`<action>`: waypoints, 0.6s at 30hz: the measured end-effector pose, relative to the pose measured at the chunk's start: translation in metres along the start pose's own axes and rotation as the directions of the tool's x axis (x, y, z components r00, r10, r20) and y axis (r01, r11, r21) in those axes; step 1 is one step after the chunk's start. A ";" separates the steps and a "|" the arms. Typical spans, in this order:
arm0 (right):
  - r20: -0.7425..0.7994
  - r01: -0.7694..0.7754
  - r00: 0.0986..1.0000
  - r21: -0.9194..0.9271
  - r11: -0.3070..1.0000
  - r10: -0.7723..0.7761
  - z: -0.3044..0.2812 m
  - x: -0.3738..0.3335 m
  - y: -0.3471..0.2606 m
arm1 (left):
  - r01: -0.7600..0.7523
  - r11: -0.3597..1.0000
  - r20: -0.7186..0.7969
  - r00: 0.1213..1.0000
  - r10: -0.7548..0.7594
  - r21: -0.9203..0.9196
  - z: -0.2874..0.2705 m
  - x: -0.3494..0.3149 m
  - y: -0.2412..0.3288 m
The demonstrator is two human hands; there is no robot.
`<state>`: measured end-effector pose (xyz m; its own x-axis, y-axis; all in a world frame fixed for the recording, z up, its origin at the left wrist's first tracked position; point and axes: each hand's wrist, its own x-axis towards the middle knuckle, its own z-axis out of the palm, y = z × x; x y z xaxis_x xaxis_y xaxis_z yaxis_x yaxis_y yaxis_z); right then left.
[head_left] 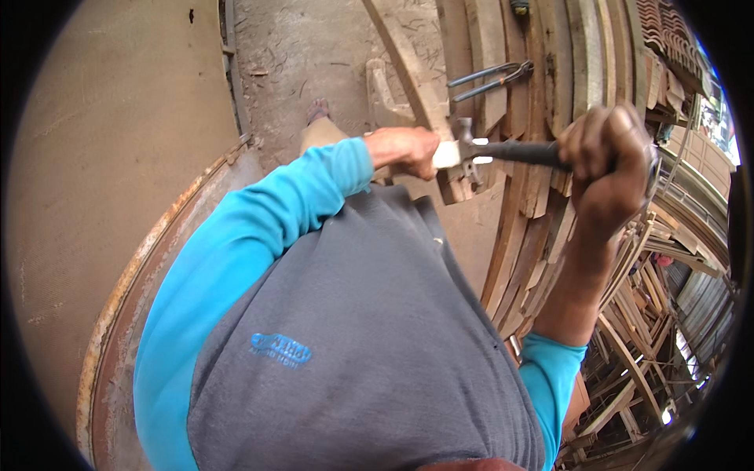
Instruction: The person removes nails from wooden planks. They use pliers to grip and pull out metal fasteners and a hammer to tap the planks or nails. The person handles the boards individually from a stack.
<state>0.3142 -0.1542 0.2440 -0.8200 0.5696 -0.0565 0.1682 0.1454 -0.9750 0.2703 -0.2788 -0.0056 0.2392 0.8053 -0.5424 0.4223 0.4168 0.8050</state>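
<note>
My right hand point(609, 169) is closed around the black handle of a hammer point(503, 151), whose metal head sits at a small pale wooden piece point(446, 154). My left hand point(404, 151) grips that pale piece from the left, pressing it onto a slanted wooden plank point(420, 86). The hammer head touches or nearly touches the piece right beside my left fingers. Both arms wear bright blue sleeves, and my grey shirt fills the lower middle of the view.
Metal pincers point(491, 78) lie on stacked curved wooden boards point(550, 94) behind the hammer. More timber offcuts point(644, 314) pile up at the right. A large rusty-rimmed round panel point(118, 157) fills the left. A foot point(318, 110) stands on the concrete floor point(314, 47).
</note>
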 end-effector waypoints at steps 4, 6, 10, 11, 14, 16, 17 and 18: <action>-0.049 0.020 0.999 0.075 0.997 -0.017 0.001 -0.010 0.002 | 0.024 1.000 -0.007 1.000 -0.024 0.015 -0.007 -0.014 0.009; -0.035 0.027 0.999 0.110 0.994 -0.023 -0.006 -0.013 0.000 | 0.112 0.994 0.049 0.993 -0.112 -0.007 -0.019 -0.010 0.011; -0.095 -0.026 0.995 0.018 1.000 0.028 -0.005 0.015 0.009 | 0.045 0.999 -0.002 0.999 -0.045 0.021 -0.019 -0.013 0.022; -0.049 -0.043 0.998 -0.057 0.997 0.040 0.006 0.024 0.012 | 0.015 1.000 0.019 1.000 -0.016 0.014 -0.018 -0.009 0.019; -0.045 -0.002 0.999 -0.028 1.000 0.001 0.021 0.027 0.006 | -0.022 1.000 -0.047 0.999 0.021 -0.013 -0.013 -0.002 0.005; -0.048 0.048 0.998 0.026 0.999 -0.047 0.005 0.011 0.006 | 0.057 0.998 0.007 0.998 -0.057 0.013 -0.019 -0.003 0.005; -0.024 0.093 0.995 0.070 0.993 -0.092 -0.003 0.002 0.006 | 0.056 0.998 -0.001 0.998 -0.056 0.009 -0.019 -0.002 0.007; -0.036 0.156 0.988 0.133 0.979 -0.152 -0.008 -0.016 0.006 | 0.038 0.999 0.012 0.999 -0.039 0.014 -0.018 0.001 0.007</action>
<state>0.3324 -0.1559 0.2406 -0.8157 0.5698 0.1004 -0.0360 0.1232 -0.9917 0.2580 -0.2672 0.0037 0.2333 0.7835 -0.5760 0.4430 0.4416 0.7802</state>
